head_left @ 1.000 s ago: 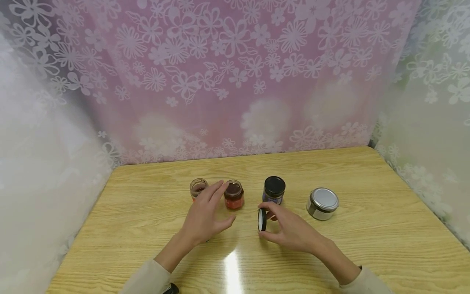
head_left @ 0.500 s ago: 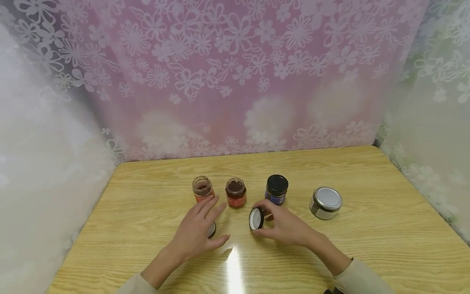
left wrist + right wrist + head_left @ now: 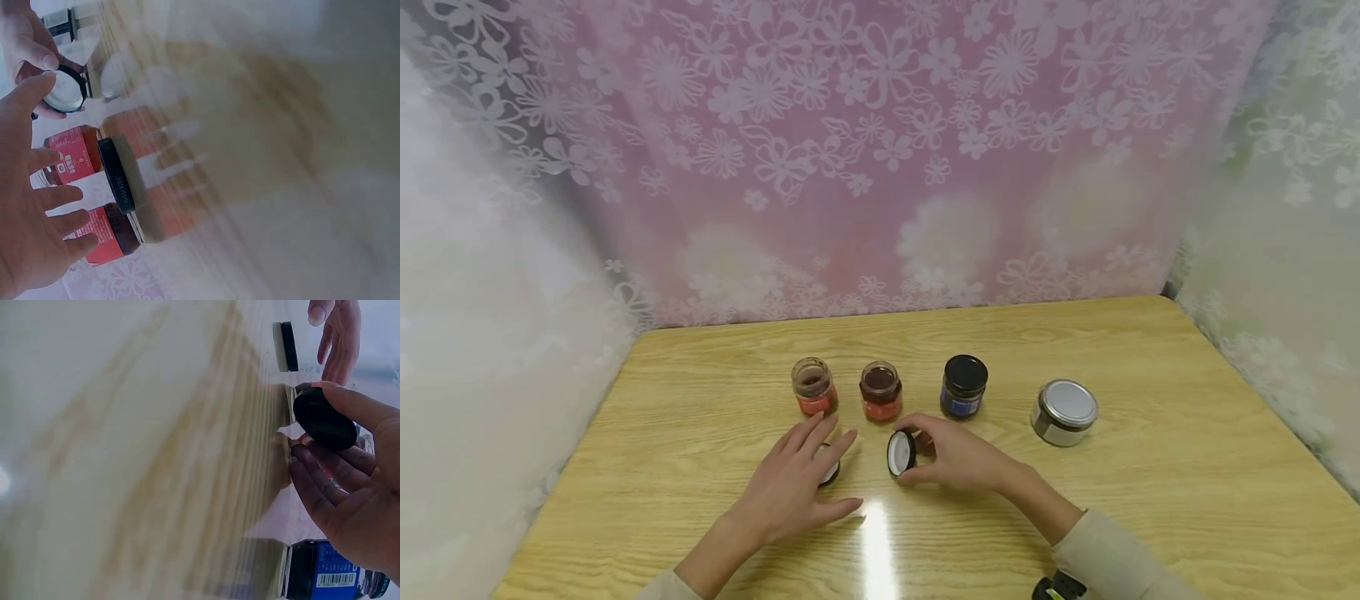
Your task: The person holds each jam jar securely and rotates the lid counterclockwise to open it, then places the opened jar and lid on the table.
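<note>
My right hand pinches a black jar lid by its rim, between thumb and fingers. The lid is tilted on edge with its white inside facing left; its black top shows in the right wrist view. My left hand is spread with nothing in its grasp, above a second black lid that lies white side up on the table and is partly hidden by the fingers. Behind the hands stand two lidless glass jars with red labels, the left jar and the right jar, both with dark contents.
To the right stand a blue-labelled jar with its black lid on and a low wide jar with a silver lid. The wood-grain table ends at a pink flowered curtain, with pale curtains at both sides.
My right hand has moved left with the lid and turned its white inside more toward the head camera. My left hand has drawn back from the red-labelled jars, uncovering the left one.
</note>
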Demonstrator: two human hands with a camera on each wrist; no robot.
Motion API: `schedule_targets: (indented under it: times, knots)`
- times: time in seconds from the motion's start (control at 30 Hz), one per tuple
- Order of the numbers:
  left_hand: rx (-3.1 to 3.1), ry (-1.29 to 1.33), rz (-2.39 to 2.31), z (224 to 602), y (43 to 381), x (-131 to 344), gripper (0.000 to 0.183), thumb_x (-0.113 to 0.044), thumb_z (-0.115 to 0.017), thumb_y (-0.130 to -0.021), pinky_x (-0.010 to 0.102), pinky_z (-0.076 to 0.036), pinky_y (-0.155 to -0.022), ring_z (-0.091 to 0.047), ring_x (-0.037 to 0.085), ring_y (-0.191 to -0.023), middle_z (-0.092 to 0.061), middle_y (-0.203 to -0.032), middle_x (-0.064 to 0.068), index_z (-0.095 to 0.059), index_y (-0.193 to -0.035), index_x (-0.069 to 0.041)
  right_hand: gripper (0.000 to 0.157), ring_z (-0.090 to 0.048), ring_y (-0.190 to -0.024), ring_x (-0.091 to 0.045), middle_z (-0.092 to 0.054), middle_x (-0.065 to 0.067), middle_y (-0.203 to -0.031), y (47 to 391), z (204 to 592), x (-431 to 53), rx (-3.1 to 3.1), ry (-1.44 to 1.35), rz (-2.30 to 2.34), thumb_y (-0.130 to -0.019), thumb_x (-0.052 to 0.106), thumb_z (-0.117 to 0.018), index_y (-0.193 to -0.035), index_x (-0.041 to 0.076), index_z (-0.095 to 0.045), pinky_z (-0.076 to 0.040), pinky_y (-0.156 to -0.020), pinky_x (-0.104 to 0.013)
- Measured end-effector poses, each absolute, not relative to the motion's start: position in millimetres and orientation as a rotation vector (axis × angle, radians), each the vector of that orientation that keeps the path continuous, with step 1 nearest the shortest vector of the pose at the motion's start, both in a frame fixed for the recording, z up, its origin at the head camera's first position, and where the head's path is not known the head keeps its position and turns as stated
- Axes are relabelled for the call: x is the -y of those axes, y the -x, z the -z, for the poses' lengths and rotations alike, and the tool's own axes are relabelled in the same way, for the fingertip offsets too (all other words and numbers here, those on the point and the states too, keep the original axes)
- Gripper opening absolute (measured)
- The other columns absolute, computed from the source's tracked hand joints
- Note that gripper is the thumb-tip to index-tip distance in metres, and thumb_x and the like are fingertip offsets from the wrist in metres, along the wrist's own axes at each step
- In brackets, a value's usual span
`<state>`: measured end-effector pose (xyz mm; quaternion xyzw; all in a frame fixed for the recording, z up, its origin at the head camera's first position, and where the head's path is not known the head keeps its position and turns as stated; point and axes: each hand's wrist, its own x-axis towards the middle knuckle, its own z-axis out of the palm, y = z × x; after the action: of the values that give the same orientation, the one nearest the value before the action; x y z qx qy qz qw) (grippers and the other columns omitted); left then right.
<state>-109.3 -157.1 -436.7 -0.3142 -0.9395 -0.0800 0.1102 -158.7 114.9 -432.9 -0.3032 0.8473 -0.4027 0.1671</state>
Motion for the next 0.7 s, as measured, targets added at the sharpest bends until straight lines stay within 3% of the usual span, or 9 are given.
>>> schedule_targets:
  times: [0.37,0.7]
  knots:
    - [2.814,0.902,0.222,437.4,104.5,159.0,0.081,-0.069,-0.054,-0.083,0.050,-0.031,-0.105,-0.032,0.035,-0.135,-0.040,-0.145,0.015,-0.044,-0.144,-0.018,0.059,-0.053,-0.093,-0.011,-0.056,0.004,-0.110,160.1,435.0,-103.8,-2.492,0.903,1.001,-0.078,0.032,-0.080,-0.126,0.008,-0.055,-0.046,-0.081,-0.031]
    - [2.814,0.872,0.213,436.9,103.6,159.6,0.082,-0.070,-0.055,-0.082,0.050,-0.031,-0.105,-0.033,0.033,-0.135,-0.040,-0.145,0.014,-0.043,-0.145,-0.019,0.057,-0.053,-0.098,-0.012,-0.054,0.001,-0.112,161.1,435.3,-96.1,-2.584,0.942,0.848,-0.076,0.033,-0.082,-0.122,0.010,-0.058,-0.046,-0.085,-0.035]
